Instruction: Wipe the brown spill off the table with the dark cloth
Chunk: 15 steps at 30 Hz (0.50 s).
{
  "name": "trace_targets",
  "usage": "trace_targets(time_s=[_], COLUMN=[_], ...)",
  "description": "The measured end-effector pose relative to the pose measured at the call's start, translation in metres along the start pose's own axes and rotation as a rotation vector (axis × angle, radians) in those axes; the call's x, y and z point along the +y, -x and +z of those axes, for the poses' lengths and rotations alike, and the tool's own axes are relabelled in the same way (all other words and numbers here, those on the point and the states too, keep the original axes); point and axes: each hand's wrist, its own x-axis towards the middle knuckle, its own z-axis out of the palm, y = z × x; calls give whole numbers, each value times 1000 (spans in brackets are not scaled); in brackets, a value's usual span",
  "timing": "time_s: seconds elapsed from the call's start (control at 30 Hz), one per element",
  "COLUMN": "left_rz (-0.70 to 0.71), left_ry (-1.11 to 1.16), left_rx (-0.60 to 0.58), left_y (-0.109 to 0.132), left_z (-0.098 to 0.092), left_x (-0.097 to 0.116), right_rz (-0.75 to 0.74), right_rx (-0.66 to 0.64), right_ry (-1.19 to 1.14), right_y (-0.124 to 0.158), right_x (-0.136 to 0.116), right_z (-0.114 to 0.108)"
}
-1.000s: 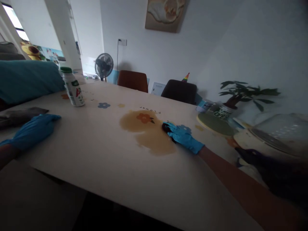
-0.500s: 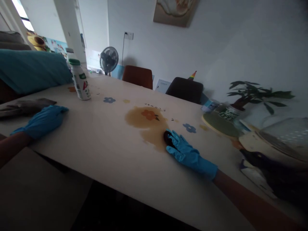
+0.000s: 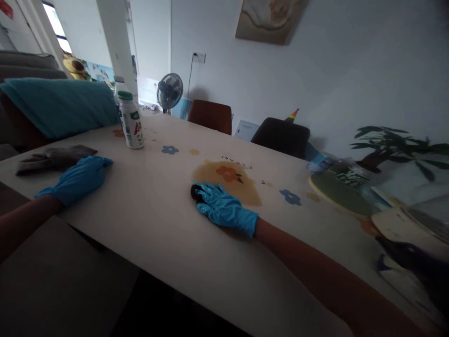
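Note:
My right hand [image 3: 222,206], in a blue glove, presses a dark rounded pad [image 3: 195,192] onto the white table [image 3: 147,210]; whether it is a sponge, I cannot tell. Under and beside that hand spreads a brown liquid spill [image 3: 250,189], covering a printed orange flower. On the table's left side my left hand [image 3: 82,178], also gloved in blue, lies flat with nothing in it. Just behind it is a crumpled grey cloth [image 3: 52,159]. A white bottle with a green cap [image 3: 132,124] stands upright beyond the left hand.
A second bottle [image 3: 119,86] is partly hidden behind the first. At the right are a potted plant [image 3: 358,173], a round green mat [image 3: 336,194] and a pale appliance [image 3: 396,224]. Chairs [image 3: 210,115] line the far edge; a teal towel [image 3: 63,105] drapes at the left.
My right hand has swept the dark pad leftward across the near part of the spill. My left hand stays on the table. The view has shifted slightly left.

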Motion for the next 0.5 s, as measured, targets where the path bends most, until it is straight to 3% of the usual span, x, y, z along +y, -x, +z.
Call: trace_targets(time_s=[0.27,0.4,0.5], left_rz=[49,35,29], left_ry=[42,39,17], left_rx=[80,74,61], left_y=[0,1,2], left_z=[8,9,8], left_x=[-13,-15,-15], right_rz=[59,135,206], right_rx=[52,107,153], right_ry=[11,9,7], right_y=[-98,-123,-127], right_x=[-3,22,53], right_z=[-2,-7,-14])
